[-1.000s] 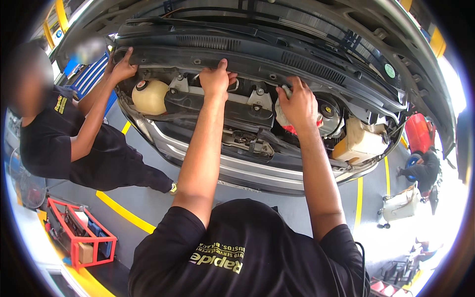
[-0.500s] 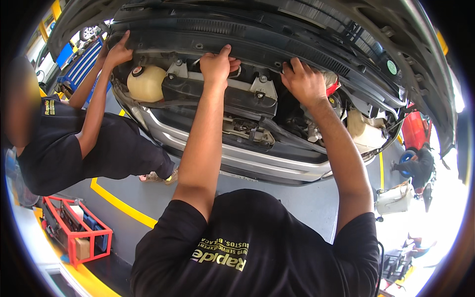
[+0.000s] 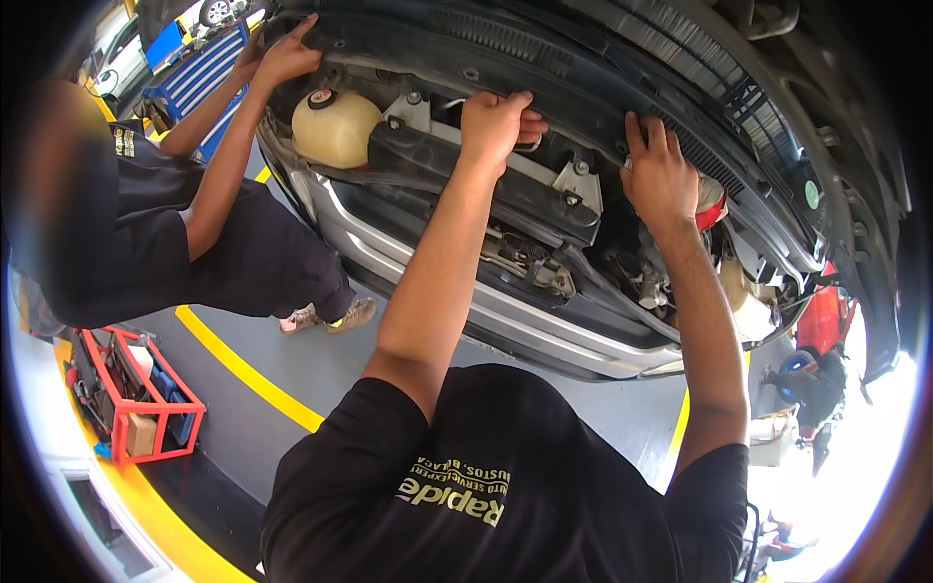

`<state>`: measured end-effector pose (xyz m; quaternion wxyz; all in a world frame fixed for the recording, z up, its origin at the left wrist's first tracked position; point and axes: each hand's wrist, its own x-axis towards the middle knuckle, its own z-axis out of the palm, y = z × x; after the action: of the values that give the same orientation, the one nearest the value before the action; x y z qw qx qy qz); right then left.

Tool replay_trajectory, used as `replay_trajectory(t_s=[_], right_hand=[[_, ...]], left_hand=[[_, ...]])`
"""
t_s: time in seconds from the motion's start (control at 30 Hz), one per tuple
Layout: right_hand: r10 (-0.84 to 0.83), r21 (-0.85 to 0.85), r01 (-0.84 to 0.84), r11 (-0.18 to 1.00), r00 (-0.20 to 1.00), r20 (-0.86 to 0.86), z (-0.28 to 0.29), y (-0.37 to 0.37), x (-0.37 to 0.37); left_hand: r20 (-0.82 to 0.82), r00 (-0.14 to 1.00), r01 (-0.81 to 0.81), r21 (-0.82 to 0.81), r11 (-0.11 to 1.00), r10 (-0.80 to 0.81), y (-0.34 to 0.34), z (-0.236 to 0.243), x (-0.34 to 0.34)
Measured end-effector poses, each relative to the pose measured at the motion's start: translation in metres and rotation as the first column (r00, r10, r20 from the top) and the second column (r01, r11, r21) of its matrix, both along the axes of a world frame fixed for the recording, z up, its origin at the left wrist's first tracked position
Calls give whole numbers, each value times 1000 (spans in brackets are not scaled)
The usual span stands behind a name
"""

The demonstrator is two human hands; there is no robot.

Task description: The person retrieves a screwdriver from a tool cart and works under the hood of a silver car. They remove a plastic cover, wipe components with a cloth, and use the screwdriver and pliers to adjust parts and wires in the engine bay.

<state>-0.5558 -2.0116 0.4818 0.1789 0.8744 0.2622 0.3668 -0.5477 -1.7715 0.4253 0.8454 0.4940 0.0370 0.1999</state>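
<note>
A long black plastic cowl panel (image 3: 583, 73) runs across the back of an open engine bay. My left hand (image 3: 496, 121) curls over the panel's lower edge near the middle, above a black engine cover (image 3: 486, 185). My right hand (image 3: 661, 175) grips the same panel further right, its fingers laid up over the slotted grille. A co-worker's hand (image 3: 287, 53) holds the panel's left end. A cream coolant tank (image 3: 335, 126) sits below that hand.
The co-worker in dark clothes (image 3: 146, 233) leans in at the left. A silver front crossmember (image 3: 505, 311) spans the bay's near side. On the grey floor are a yellow line (image 3: 243, 369) and a red crate of tools (image 3: 136, 389). Another person (image 3: 812, 389) crouches at far right.
Both my hands stay on the panel while the view has swung nearer and to the right. The co-worker's hand remains on the left end.
</note>
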Motion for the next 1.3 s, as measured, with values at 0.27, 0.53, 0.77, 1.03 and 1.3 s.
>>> replay_trajectory(t_s=[0.27,0.53,0.77,1.03,1.3], right_hand=[[4,21,-2,1000,997,-83,7,-4,3],[-24,8,25,1000,990,-140,19,-1,4],[-82,-14,81,997,995,-63,14,-6,12],[104,-168,-114,979,992,-70,18,-3,15],[-74,-117,57,992,987,-144,19,25,2]], left_hand=[[27,999,-36,73,997,34,80,-22,-11],[86,923,-385,166,908,375,166,-40,-26],[583,608,-794,435,425,538,159,-114,-56],[520,765,-639,538,550,381,120,-226,-109],[445,835,-532,502,683,323,85,-264,-109]])
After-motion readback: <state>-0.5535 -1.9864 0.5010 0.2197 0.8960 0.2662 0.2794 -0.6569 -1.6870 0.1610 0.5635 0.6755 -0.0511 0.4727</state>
